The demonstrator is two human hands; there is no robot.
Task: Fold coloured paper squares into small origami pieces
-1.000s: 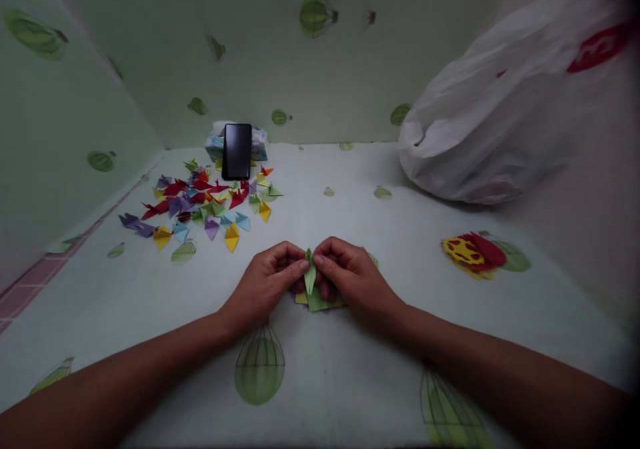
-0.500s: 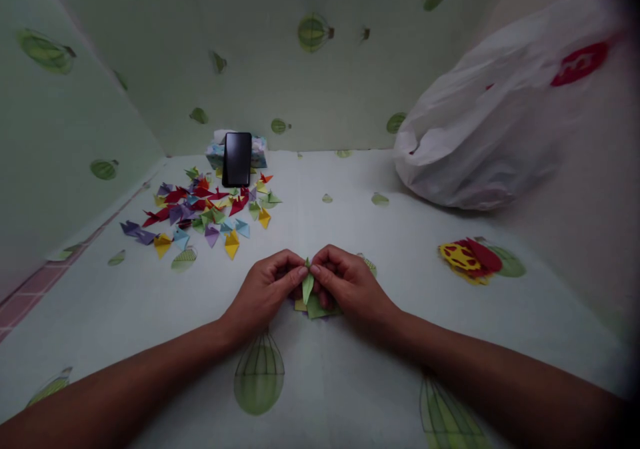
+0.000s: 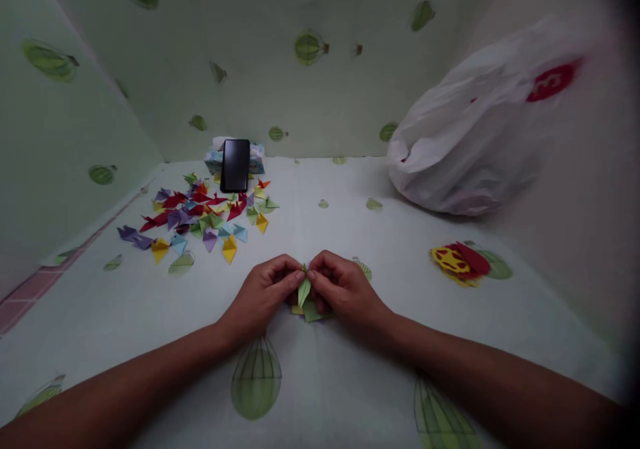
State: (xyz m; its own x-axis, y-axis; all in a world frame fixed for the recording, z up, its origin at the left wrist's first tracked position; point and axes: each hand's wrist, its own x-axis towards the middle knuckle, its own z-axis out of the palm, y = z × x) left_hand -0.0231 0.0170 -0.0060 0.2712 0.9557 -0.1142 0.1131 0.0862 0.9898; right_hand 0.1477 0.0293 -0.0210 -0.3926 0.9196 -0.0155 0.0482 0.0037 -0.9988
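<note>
Between my two hands is a small light-green folded paper (image 3: 304,292), narrow and pointed at its lower end. My left hand (image 3: 267,292) pinches its upper part between thumb and forefinger from the left. From the other side, my right hand (image 3: 347,289) pinches it in the same way, the two thumbs nearly meeting. Just beneath the hands lie square paper sheets (image 3: 316,312), green on top with a bit of yellow showing; my fingers partly cover them.
At the back left lie many folded paper cranes (image 3: 200,212) in several colours. Behind them a phone (image 3: 235,166) leans on a tissue box (image 3: 257,158). A white plastic bag (image 3: 455,142) stands at the back right, with red and yellow cut-out pieces (image 3: 460,262) nearer.
The view has shifted slightly, so everything sits a little lower and further left. Both hands still pinch the green folded paper, with hardly any visible change in their grip.
</note>
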